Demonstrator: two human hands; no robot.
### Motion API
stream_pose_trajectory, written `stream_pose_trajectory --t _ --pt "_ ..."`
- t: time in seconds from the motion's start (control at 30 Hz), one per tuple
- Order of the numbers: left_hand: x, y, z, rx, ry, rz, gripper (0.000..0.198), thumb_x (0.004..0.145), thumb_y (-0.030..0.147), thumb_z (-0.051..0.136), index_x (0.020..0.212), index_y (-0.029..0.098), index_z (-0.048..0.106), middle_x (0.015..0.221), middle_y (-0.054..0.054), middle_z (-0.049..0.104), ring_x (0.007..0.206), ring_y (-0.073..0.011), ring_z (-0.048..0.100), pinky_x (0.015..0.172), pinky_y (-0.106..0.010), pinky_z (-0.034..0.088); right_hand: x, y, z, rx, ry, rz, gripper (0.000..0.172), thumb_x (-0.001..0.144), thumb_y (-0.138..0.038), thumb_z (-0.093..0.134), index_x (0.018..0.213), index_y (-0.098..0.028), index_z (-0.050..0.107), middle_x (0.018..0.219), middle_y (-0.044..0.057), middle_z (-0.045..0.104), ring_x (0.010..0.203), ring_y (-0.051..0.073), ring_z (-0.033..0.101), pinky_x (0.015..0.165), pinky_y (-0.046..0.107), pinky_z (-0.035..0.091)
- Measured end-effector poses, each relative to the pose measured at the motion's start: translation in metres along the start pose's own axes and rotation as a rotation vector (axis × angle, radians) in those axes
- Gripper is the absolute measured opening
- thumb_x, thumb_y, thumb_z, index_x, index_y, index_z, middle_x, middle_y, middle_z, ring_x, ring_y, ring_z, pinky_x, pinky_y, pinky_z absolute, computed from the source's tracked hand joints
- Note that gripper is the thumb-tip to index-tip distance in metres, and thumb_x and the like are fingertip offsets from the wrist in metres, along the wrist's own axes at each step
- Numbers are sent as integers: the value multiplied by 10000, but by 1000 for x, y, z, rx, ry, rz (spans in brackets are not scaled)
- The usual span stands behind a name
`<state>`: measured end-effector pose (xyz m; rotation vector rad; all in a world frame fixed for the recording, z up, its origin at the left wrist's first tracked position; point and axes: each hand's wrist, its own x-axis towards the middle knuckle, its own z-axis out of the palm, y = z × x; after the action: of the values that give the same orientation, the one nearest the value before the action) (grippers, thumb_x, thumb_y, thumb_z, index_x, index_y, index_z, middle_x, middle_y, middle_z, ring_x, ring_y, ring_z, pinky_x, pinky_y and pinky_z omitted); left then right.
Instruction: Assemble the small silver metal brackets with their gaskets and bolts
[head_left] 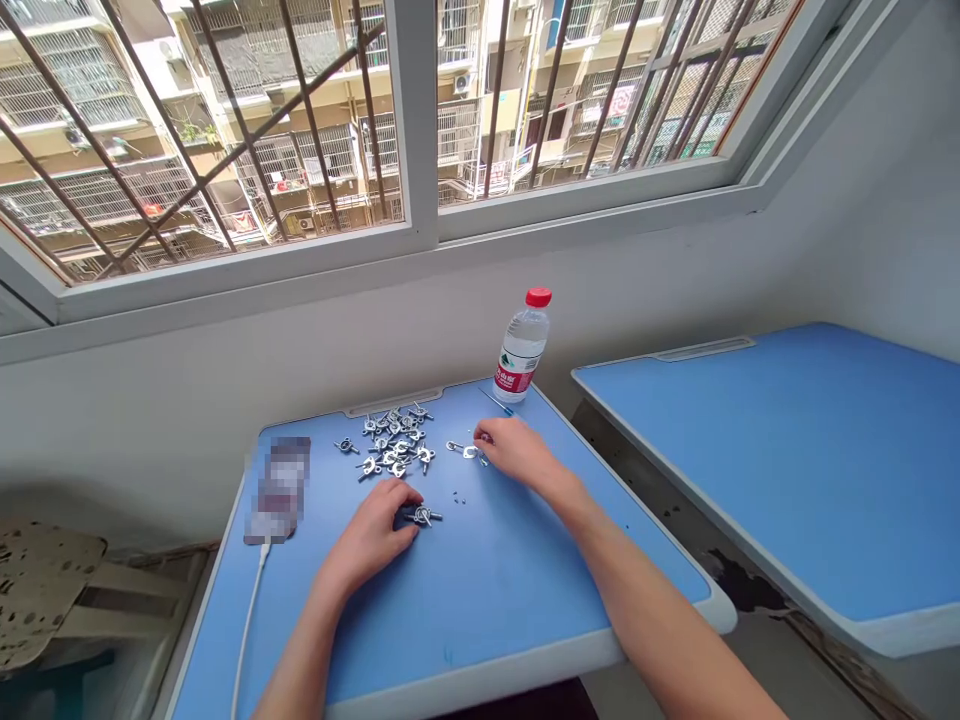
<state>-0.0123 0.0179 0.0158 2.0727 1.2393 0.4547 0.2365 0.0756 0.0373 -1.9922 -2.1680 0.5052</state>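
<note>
Fingers on the left hand are curled in narrow, tips against a small silver metal wing bolt lying flat on the blue laminate desk, can't tell if it's actually gripped. Right hand is palm down with fingers drawn narrow, tips right at a second silver metal wing bolt, also can't tell if pinched or just touching. With the person at 6 o'clock on the desk, that right-hand bolt sits around 12, the left-hand one about 11. A loose heap of similar silver metal wing bolts lies at 11, near the back edge, not touching either hand. Tiny dark metal bits lie between the hands, too small to tell what they are. Clear plastic water bottle with red cap stands upright at 1, by the back edge, a thin blue rod-like item just beside it. Flat phone with pixelated screen lies at 10, thin white cable running from it toward 7. Second blue desk stands at 3, white-framed barred window beyond the back edge at 12.
</note>
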Motion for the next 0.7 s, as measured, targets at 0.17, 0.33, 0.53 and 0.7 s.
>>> stream_pose_trajectory --t 0.17,0.33,0.53,0.7 --pt "0 -2 0 -4 -5 7 343 716 54 504 1009 204 598 1070 -55 593 1038 -220 546 913 -324 429 2 15 -6 3 -74 4 200 845 -201 627 1026 -182 710 984 85 724 936 237 637 614 263 345" --pt "-1 0 -2 -16 -16 -7 331 727 78 513 1020 205 602 1075 -58 590 1035 -226 544 911 -333 431 2 20 -9 20 -132 -21 258 811 -226 681 1068 -204 694 997 59 702 924 221 622 639 258 365" --pt "-1 1 -2 -17 -21 -14 311 734 95 524 1017 201 597 1080 -62 587 1032 -227 537 915 -342 429 2 17 -8 39 -171 -26 180 819 -175 647 985 -229 690 979 33 694 894 198 613 623 249 361" --pt "-1 0 -2 -13 -23 -12 305 725 87 527 998 207 591 1070 -58 583 1031 -221 537 912 -328 426 4 18 -6 44 -187 -18 99 796 -163 655 888 -200 663 944 36 687 850 187 607 598 248 351"
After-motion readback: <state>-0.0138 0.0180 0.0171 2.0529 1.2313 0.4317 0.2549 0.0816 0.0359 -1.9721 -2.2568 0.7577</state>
